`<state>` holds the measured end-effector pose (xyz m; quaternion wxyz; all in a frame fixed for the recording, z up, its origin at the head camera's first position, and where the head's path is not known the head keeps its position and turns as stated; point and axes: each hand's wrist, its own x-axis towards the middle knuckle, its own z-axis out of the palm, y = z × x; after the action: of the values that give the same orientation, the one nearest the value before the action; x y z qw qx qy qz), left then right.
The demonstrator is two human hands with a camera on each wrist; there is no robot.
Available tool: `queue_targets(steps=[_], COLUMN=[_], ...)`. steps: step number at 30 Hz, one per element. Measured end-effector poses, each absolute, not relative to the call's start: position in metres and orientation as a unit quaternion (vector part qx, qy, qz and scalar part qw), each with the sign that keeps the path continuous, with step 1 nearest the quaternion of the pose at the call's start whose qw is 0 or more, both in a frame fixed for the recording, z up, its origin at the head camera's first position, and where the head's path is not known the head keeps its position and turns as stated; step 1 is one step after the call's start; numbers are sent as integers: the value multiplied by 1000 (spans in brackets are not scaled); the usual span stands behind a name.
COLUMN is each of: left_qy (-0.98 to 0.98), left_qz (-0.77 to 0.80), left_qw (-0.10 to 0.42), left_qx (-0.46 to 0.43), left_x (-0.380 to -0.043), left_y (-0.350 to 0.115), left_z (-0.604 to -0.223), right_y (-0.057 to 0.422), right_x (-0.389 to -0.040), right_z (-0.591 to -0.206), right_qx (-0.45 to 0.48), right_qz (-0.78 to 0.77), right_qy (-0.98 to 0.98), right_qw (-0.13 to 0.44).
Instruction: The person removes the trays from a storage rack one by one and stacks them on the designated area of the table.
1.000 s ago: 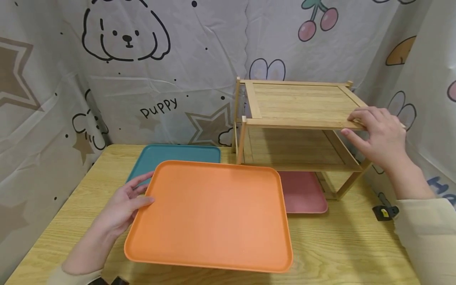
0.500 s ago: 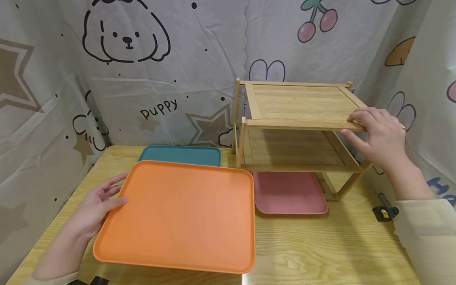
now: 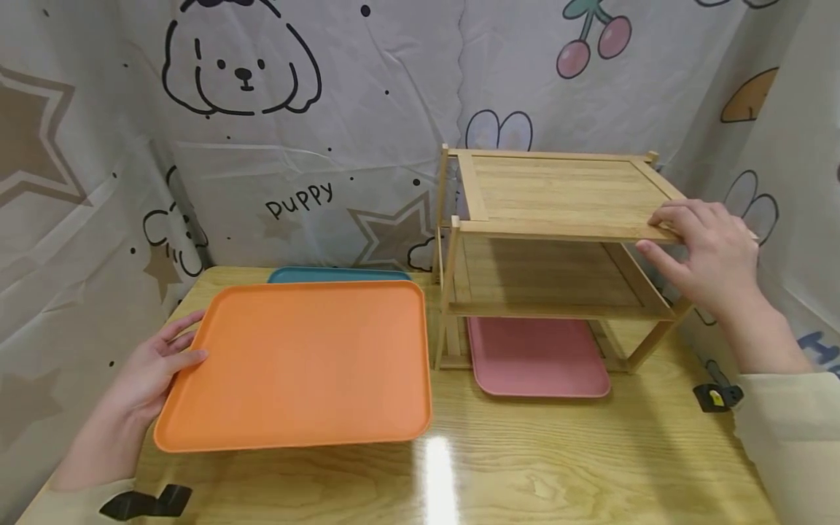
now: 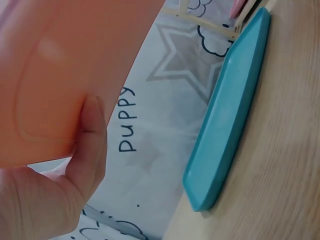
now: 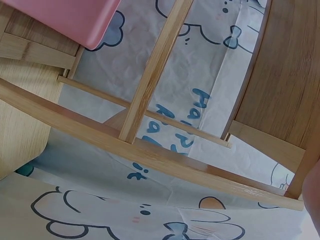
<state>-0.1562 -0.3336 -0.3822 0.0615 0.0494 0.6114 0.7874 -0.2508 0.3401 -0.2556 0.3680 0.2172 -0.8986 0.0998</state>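
Observation:
My left hand [image 3: 147, 372] grips the left edge of an orange tray [image 3: 298, 364], thumb on its upper face. The tray is held up and tilted, its inner face toward me. In the left wrist view the hand [image 4: 75, 175] pinches a corner of the orange tray [image 4: 60, 65] from its underside. My right hand [image 3: 712, 255] holds the front right corner of a wooden rack [image 3: 564, 189], fingers over the top shelf and thumb at its front edge. Only a sliver of that hand [image 5: 313, 190] shows in the right wrist view, beside the rack's bars [image 5: 155, 75].
A teal tray [image 3: 337, 275] lies at the back left of the table, mostly hidden behind the orange one. Beneath the rack's middle shelf [image 3: 545, 273] sits a pink tray [image 3: 538, 364], sticking out toward the front. A small black object [image 3: 717, 397] lies near the right edge.
My left hand has carried the orange tray leftward, away from the rack, and levelled its lower edge. More of the pink tray shows; less of the teal one. The right hand keeps its hold.

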Motion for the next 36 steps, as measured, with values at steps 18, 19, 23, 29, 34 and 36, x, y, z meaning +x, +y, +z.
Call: queue_targets(steps=[18, 19, 23, 29, 34, 36], left_qy=[653, 658, 672, 695, 728, 741], left_qz=[752, 747, 734, 711, 675, 660], left_qw=[57, 58, 57, 68, 74, 74], left_qx=[-66, -69, -76, -86, -98, -101], left_x=[-229, -233, -249, -269, -279, -281], left_y=[-334, -334, -333, -330, -325, -323], left_z=[-381, -381, -384, -394, -403, -405], right_y=[339, 340, 340, 340, 340, 340], right_x=[-250, -250, -251, -251, -251, -251], right_z=[-256, -256, -256, -256, -255, -256], right_qx=[219, 221, 228, 224, 222, 224], right_qz=[98, 98, 99, 99, 101, 103], right_qy=[-899, -898, -892, -894, -895, -894], right_qw=[367, 369, 378, 376, 374, 374])
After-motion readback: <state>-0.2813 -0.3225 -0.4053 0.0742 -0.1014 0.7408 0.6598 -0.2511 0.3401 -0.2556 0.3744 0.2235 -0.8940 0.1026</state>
